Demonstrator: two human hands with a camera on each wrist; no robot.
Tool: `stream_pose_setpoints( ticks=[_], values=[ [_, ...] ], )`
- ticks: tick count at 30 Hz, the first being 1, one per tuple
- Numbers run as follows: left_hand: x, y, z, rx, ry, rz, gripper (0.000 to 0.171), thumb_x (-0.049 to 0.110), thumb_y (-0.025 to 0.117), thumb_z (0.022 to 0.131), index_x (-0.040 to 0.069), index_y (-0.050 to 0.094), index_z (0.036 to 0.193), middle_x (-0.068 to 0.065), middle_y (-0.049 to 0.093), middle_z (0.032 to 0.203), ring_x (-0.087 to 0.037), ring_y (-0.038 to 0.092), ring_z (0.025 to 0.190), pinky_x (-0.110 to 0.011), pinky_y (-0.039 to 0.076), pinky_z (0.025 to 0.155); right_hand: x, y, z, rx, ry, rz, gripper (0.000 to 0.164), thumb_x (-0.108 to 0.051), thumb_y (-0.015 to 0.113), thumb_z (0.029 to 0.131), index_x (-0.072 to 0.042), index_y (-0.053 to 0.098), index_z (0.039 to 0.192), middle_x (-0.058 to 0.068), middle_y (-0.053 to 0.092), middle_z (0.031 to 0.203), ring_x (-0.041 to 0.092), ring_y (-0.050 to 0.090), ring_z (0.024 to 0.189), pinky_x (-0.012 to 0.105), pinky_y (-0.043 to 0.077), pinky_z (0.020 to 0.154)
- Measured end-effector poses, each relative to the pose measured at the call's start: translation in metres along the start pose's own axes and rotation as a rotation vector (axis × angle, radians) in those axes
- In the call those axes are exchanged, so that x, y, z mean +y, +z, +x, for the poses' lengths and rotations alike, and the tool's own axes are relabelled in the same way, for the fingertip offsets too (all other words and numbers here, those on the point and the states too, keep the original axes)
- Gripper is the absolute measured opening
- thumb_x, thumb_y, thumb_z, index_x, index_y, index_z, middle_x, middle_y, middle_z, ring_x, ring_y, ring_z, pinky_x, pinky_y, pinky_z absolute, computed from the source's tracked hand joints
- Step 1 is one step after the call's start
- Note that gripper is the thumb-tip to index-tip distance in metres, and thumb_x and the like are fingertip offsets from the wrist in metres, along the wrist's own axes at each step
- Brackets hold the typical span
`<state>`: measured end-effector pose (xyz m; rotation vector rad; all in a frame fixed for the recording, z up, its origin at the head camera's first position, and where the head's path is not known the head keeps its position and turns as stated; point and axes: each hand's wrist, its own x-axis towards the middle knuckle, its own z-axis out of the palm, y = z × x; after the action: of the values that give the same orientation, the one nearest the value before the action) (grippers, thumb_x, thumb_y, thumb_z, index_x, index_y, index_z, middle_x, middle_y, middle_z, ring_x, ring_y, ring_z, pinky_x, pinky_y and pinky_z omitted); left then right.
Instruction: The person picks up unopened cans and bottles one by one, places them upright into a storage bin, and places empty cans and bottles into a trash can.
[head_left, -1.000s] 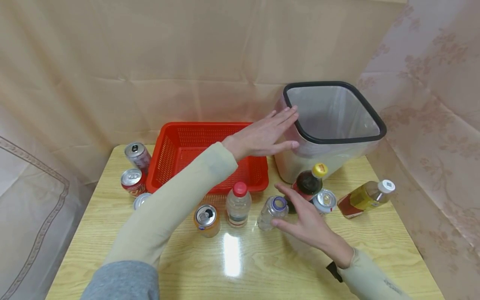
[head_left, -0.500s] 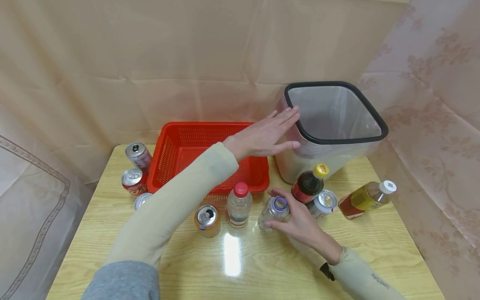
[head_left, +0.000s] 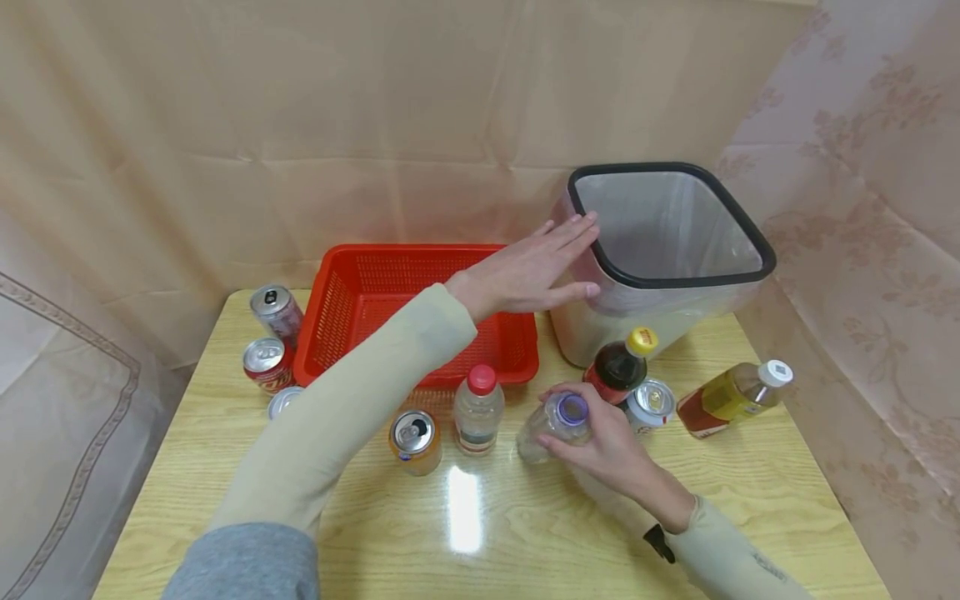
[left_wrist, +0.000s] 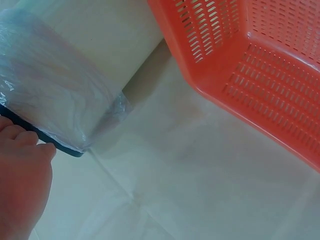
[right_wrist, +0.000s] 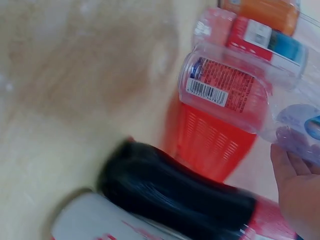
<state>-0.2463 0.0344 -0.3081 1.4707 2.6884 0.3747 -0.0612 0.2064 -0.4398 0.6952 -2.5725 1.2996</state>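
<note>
- Standing at our far left are three cans, a pinkish can (head_left: pixel 279 314), a red can (head_left: pixel 267 367) and a half-hidden can (head_left: pixel 282 403), and our left sleeve (head_left: pixel 352 417) is partly covering that last one.
- Next, the red basket (head_left: pixel 367 312) is sitting partly under our left arm. In front of it, an orange can (head_left: pixel 415 446) and a red-capped bottle (head_left: pixel 477 414) are standing side by side on the table (head_left: pixel 382 537).
- Our left hand (head_left: pixel 525 272) is reaching across with its fingers out straight. Its tips are resting at the rim of the bin (head_left: pixel 622 312), and we are not squeezing anything with it.
- Our right hand (head_left: pixel 617 452) is gripping the clear bottle (head_left: pixel 546 423) between thumb and fingers, near the purple ring (head_left: pixel 573 409) at its top.
- The clear bottle is leaning more toward our right hand than it was half a second ago. We are probably starting to pick it up, but we can't tell if its bottom is touching the table.
- Just past it, a dark bottle (head_left: pixel 617 368) and a white can (head_left: pixel 651 403) are standing close together, so we could be bumping them if we rush.
- At the far right, a yellow-label bottle (head_left: pixel 723 402) is standing away from our hands.
</note>
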Motion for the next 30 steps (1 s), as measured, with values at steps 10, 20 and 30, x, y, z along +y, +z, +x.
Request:
stream_pose_setpoints(
  ticks=[10,20,30],
  values=[
    [-0.001,0.000,0.001,0.000,-0.004,0.009,0.089,0.064,0.046,0.101,0.016,0.011,0.168,-0.002,0.002,0.175,-0.015,-0.003,0.159,-0.033,-0.005,0.126,-0.026,-0.039,0.002,0.068,-0.134,0.015,0.068,-0.002,0.092,0.068,-0.002,0.056,0.125,0.005,0.075,0.112,0.013,0.072,0.100,0.016,0.052,0.091],
    [0.002,0.000,0.005,-0.001,0.007,0.001,0.089,0.063,0.046,0.102,0.016,0.010,0.168,-0.002,0.001,0.174,-0.015,-0.003,0.159,-0.031,-0.006,0.126,-0.063,-0.099,0.019,0.266,-0.380,0.154,0.067,-0.033,0.088,0.084,0.021,0.057,0.109,0.010,0.077,0.105,0.009,0.073,0.100,0.014,0.054,0.085],
    [0.001,0.000,0.004,0.004,0.005,-0.007,0.090,0.062,0.048,0.101,0.016,0.010,0.168,-0.001,0.000,0.175,-0.013,-0.004,0.159,-0.031,-0.007,0.126,-0.104,-0.144,0.049,0.578,-0.485,0.595,0.054,0.003,0.094,0.066,0.024,0.056,0.098,0.026,0.074,0.089,0.027,0.076,0.085,0.024,0.060,0.079]
  ],
)
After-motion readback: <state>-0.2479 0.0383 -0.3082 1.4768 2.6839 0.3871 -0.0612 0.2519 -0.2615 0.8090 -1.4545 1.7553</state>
